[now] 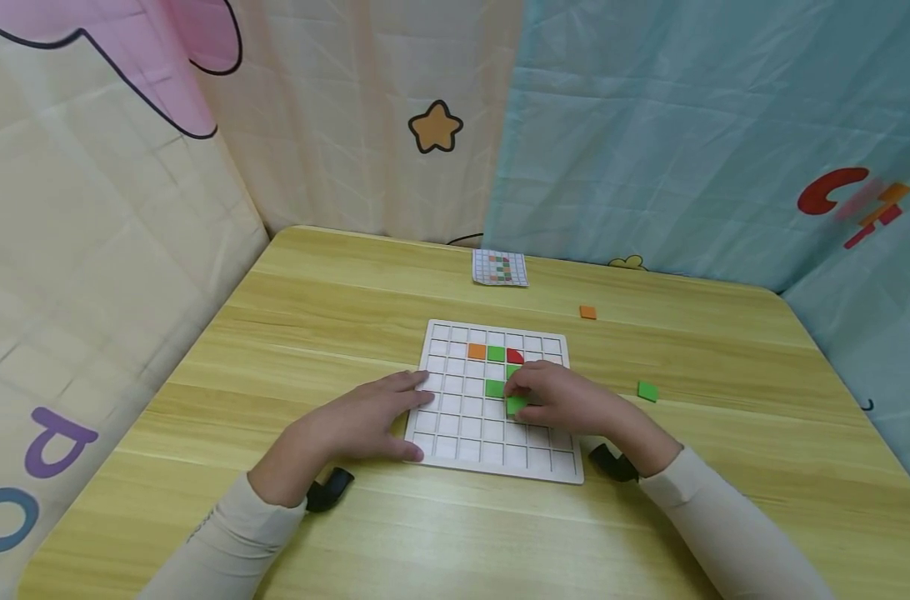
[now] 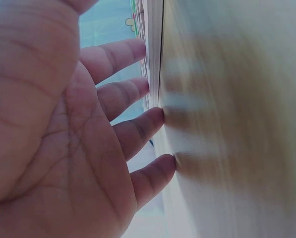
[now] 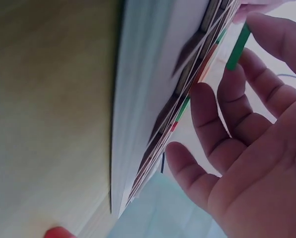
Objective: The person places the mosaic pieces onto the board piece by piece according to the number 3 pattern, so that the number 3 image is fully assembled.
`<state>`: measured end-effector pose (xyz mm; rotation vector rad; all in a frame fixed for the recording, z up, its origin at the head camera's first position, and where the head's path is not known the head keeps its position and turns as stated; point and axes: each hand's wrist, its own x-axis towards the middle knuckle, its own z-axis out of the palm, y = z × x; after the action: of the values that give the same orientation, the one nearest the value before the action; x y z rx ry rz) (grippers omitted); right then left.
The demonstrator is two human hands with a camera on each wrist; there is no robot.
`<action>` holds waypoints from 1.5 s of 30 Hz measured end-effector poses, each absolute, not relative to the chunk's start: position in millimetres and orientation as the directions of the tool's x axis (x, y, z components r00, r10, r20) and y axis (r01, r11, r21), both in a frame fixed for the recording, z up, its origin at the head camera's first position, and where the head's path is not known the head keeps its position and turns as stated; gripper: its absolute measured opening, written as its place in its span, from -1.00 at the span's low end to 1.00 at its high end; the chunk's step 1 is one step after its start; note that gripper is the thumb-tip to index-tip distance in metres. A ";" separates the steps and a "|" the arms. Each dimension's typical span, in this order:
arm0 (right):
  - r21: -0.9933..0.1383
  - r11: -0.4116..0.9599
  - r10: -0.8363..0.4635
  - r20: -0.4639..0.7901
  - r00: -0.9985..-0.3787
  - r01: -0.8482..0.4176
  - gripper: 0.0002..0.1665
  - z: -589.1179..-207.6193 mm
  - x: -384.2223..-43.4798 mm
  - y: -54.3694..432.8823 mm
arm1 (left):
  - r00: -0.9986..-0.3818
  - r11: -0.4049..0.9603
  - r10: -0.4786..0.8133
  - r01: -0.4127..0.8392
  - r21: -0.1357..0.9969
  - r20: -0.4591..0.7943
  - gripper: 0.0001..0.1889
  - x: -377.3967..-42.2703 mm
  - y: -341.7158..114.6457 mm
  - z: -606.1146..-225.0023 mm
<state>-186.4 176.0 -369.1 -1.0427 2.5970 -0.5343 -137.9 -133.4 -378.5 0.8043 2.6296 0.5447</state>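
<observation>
A white grid board [image 1: 462, 450] lies on the table, with an orange tile [image 1: 477, 352], a red rounded-corner tile [image 1: 514, 356] and several green tiles in its cells. My right hand [image 1: 556, 398] is over the board's right half. In the right wrist view it pinches a green square tile [image 3: 238, 47] between thumb and a finger, tilted above the grid. My left hand [image 1: 361, 417] rests at the board's left edge, its fingers spread and fairly straight. In the left wrist view some fingertips [image 2: 140, 87] touch the board's side, and others touch the table.
A small printed grid card [image 1: 500, 268] lies at the table's back. Right of the board are a loose orange tile [image 1: 587, 312] and a loose green tile [image 1: 647, 391]. Black curved pieces [image 1: 329, 490] show beside both wrists. Curtains [image 1: 365, 108] hang behind the table.
</observation>
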 end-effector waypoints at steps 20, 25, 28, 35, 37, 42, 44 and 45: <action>-0.431 0.680 -0.702 -0.149 -0.697 -0.593 -0.75 -371.7 -186.3 175.7 | -0.782 0.760 0.592 0.462 0.458 -0.195 -0.18 -138.0 -133.8 -379.1; -0.433 0.675 -0.707 -0.149 -0.692 -0.597 -0.76 -371.0 -186.6 175.8 | -0.785 0.765 0.586 0.453 0.458 -0.201 -0.17 -138.1 -133.1 -378.7; -0.432 0.677 -0.706 -0.150 -0.692 -0.596 -0.77 -371.2 -186.7 175.6 | -0.784 0.763 0.588 0.455 0.459 -0.200 -0.17 -137.8 -133.3 -378.3; -0.436 0.682 -0.699 -0.155 -0.698 -0.586 -0.76 -370.6 -186.5 175.1 | -0.784 0.762 0.588 0.454 0.463 -0.199 -0.18 -137.2 -133.4 -377.3; -0.438 0.685 -0.696 -0.157 -0.700 -0.583 -0.76 -370.5 -186.4 175.2 | -0.784 0.761 0.588 0.454 0.463 -0.199 -0.18 -137.2 -133.3 -377.1; -0.438 0.687 -0.694 -0.158 -0.702 -0.580 -0.77 -370.8 -186.2 175.9 | -0.784 0.764 0.587 0.454 0.458 -0.203 -0.18 -137.5 -133.0 -377.5; -0.438 0.685 -0.695 -0.157 -0.701 -0.582 -0.77 -370.6 -185.8 176.1 | -0.785 0.767 0.585 0.454 0.454 -0.204 -0.18 -137.5 -132.8 -377.7; -0.439 0.685 -0.696 -0.156 -0.701 -0.582 -0.76 -370.4 -185.5 176.1 | -0.785 0.768 0.584 0.452 0.454 -0.206 -0.18 -137.4 -132.7 -377.6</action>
<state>-185.5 176.1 -370.4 -1.0106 2.5873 -0.5191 -137.4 -132.7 -377.6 0.7954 2.6272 0.5509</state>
